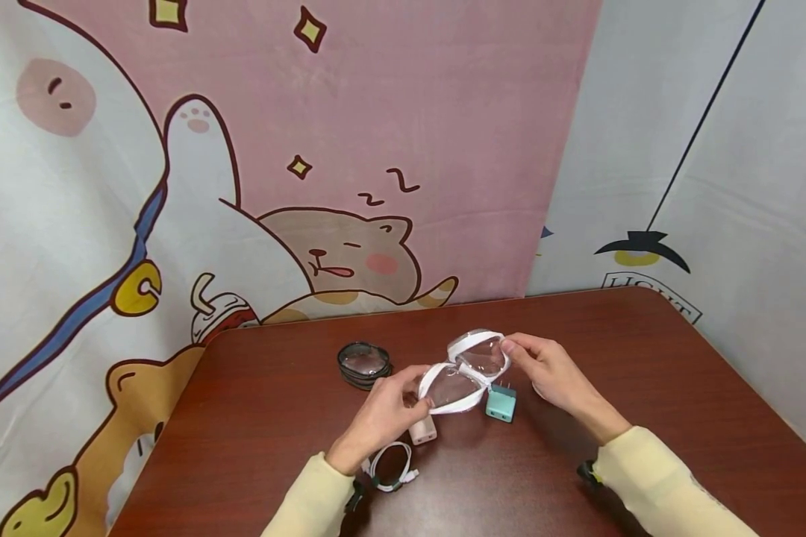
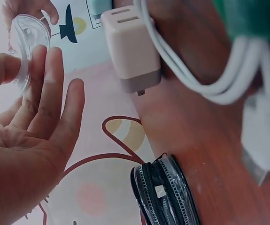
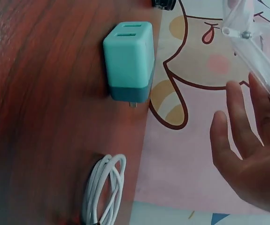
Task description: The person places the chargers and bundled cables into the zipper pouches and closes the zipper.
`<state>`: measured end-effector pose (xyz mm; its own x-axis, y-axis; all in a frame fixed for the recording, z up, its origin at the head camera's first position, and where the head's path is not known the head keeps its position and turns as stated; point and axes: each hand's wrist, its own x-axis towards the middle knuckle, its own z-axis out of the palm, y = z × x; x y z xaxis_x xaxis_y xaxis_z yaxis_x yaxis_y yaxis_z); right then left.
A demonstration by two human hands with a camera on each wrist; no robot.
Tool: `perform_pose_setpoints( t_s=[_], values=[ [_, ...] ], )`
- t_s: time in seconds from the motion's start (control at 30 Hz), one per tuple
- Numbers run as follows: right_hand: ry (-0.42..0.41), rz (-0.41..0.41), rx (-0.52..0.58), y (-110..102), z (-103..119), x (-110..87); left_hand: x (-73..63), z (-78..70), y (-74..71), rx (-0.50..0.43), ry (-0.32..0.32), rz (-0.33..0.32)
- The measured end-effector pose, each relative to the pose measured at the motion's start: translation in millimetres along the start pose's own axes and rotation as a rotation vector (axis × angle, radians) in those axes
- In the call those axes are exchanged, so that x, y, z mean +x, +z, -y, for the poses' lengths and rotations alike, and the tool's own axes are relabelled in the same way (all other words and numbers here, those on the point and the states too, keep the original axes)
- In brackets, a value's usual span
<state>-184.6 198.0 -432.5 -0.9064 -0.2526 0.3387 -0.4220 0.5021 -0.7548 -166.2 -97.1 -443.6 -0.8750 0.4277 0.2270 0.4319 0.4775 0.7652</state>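
A clear round pouch with white trim (image 1: 451, 409) is spread open into two rounded halves above the table. My left hand (image 1: 388, 409) pinches the near-left half at its rim, thumb on one side and fingers on the other. At the far-right half, my right hand (image 1: 549, 371) grips the edge between thumb and fingers. Beneath the pouch sit a teal charger (image 1: 501, 405) and a pale pink charger (image 1: 423, 431), the latter partly covered by the left hand. In the left wrist view the pouch's clear wall (image 2: 26, 51) shows between thumb and fingers.
A round black-trimmed clear case (image 1: 363, 365) stands behind the left hand. Near the left wrist lies a coiled white cable (image 1: 391, 477) with a green tie. Another coiled white cable (image 3: 105, 187) shows in the right wrist view. A printed curtain (image 1: 403, 149) hangs behind the brown table (image 1: 255, 425).
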Motion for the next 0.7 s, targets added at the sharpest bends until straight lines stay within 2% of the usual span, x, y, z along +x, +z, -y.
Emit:
perform_pose_setpoints(
  t_s=[0.07, 0.13, 0.23, 0.33, 0.4, 0.5, 0.7],
  values=[
    [0.010, -0.030, -0.009, 2, 2, 0.4, 1.2, -0.2, 0.7, -0.035, -0.021, -0.022],
    [0.025, -0.066, -0.018, 5, 6, 0.0, 3.2, -1.8, 3.2, -0.116, -0.072, -0.052],
    [0.039, -0.141, -0.042, 11, 16, -0.8, 6.8, -6.2, 9.6, -0.347, -0.169, -0.079],
    [0.017, -0.221, -0.086, 18, 25, -0.9, 9.7, -13.1, 18.0, -0.599, -0.274, -0.095],
    [-0.002, -0.255, -0.102, 22, 30, -0.1, 11.2, -18.0, 23.3, -0.709, -0.322, -0.101],
    [-0.024, -0.271, -0.111, 24, 34, 0.5, 13.1, -22.8, 30.0, -0.778, -0.354, -0.107],
    [-0.037, -0.256, -0.122, 20, 30, 1.6, 11.8, -22.4, 35.2, -0.777, -0.330, -0.097]
  ],
)
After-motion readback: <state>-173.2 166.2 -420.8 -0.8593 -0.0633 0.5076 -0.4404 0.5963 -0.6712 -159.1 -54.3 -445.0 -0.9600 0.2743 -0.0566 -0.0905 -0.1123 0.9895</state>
